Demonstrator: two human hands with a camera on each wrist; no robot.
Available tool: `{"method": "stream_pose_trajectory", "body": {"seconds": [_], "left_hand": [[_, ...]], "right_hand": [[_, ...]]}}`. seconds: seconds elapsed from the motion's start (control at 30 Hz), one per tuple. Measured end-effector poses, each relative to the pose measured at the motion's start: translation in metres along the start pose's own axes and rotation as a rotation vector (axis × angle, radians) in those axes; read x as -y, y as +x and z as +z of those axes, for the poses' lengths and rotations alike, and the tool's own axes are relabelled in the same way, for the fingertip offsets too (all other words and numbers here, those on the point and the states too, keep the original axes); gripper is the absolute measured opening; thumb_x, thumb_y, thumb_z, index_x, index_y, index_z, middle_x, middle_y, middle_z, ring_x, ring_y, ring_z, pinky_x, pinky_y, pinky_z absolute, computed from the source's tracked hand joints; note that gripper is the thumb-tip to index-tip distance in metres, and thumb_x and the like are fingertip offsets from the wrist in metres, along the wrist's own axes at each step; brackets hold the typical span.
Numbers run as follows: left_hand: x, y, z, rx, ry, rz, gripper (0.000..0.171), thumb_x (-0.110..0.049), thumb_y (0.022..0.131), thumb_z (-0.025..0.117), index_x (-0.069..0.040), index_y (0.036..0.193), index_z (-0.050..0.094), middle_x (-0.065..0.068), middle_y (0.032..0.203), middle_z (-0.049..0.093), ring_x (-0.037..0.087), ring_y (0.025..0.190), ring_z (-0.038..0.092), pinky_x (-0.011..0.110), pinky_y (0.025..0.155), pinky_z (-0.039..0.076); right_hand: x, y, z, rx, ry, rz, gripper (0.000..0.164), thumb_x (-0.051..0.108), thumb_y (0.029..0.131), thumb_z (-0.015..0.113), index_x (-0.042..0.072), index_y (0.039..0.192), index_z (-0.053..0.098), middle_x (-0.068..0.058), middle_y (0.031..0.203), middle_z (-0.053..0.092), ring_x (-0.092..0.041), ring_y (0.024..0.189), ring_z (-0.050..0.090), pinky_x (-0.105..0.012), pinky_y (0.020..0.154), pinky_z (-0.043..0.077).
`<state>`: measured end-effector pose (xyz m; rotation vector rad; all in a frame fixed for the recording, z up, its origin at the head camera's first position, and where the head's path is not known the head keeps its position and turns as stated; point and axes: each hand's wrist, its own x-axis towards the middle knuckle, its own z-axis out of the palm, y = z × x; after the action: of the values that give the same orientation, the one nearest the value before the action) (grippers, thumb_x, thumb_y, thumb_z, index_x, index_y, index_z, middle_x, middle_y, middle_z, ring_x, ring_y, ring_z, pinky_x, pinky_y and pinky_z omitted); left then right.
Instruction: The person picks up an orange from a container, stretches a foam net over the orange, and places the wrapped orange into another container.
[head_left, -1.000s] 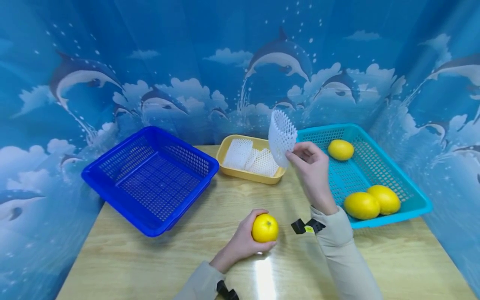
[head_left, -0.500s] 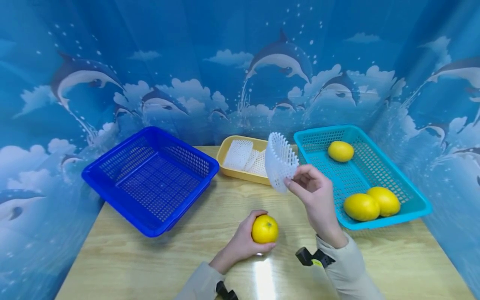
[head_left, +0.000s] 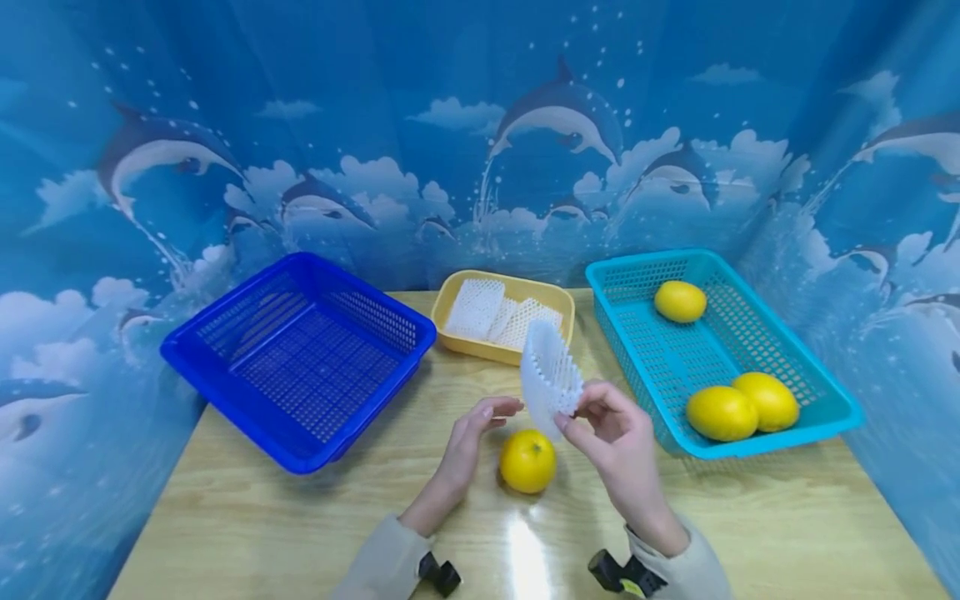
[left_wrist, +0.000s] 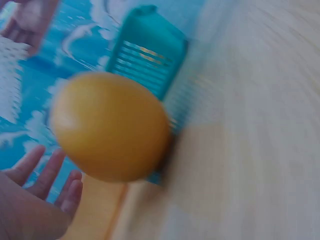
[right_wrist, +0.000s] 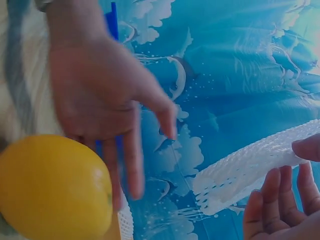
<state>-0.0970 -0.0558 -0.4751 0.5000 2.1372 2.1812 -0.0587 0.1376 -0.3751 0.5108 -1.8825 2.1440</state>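
Note:
A yellow, orange-like round fruit (head_left: 528, 462) rests on the wooden table between the two hands. Just to its left is my left hand (head_left: 467, 450), its fingers extended and apart from the fruit; the left wrist view shows the fingers (left_wrist: 47, 175) spread beside it. My right hand (head_left: 618, 454) pinches a white foam net sleeve (head_left: 549, 379) by its lower right edge, thumb against fingers. The sleeve is held up above and behind the fruit, its toothed open end facing up and right. In the right wrist view the foam net sleeve (right_wrist: 250, 172) points toward the left hand (right_wrist: 102, 95).
A yellow tray (head_left: 487, 348) with several flat white foam net sleeves (head_left: 477, 308) stands at the back middle. The turquoise basket (head_left: 757, 317) on the right holds three yellow fruits (head_left: 722, 413). A dark blue basket (head_left: 300, 358) sits on the left. A dolphin-print curtain (head_left: 420, 100) hangs behind.
My left hand has let go of the fruit and drawn slightly left, fingers opening. My right hand has brought the foam net sleeve down and nearer, from over the tray to above the fruit.

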Motion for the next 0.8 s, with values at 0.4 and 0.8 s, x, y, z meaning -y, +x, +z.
{"method": "stream_pose_trajectory", "body": {"seconds": [0.4, 0.8], "left_hand": [[-0.046, -0.005, 0.000, 0.112, -0.764, -0.258, 0.039, -0.021, 0.105, 0.027, -0.007, 0.102, 0.064, 0.005, 0.098, 0.064, 0.017, 0.089, 0.059, 0.027, 0.083, 0.050], [-0.061, -0.012, 0.002, 0.119, -0.932, -0.412, 0.033, -0.024, 0.103, 0.032, -0.009, 0.108, 0.061, 0.007, 0.112, 0.056, 0.019, 0.099, 0.052, 0.027, 0.091, 0.046]], "right_hand": [[-0.002, -0.017, 0.007, 0.034, -0.019, -0.017, 0.020, -0.021, 0.077, 0.064, -0.013, 0.093, 0.056, -0.002, 0.100, 0.065, -0.018, 0.093, 0.060, -0.027, 0.087, 0.051], [0.000, -0.021, 0.010, 0.049, 0.036, -0.064, 0.023, -0.023, 0.077, 0.063, -0.009, 0.093, 0.058, -0.001, 0.102, 0.065, -0.015, 0.094, 0.060, -0.027, 0.089, 0.051]]}}
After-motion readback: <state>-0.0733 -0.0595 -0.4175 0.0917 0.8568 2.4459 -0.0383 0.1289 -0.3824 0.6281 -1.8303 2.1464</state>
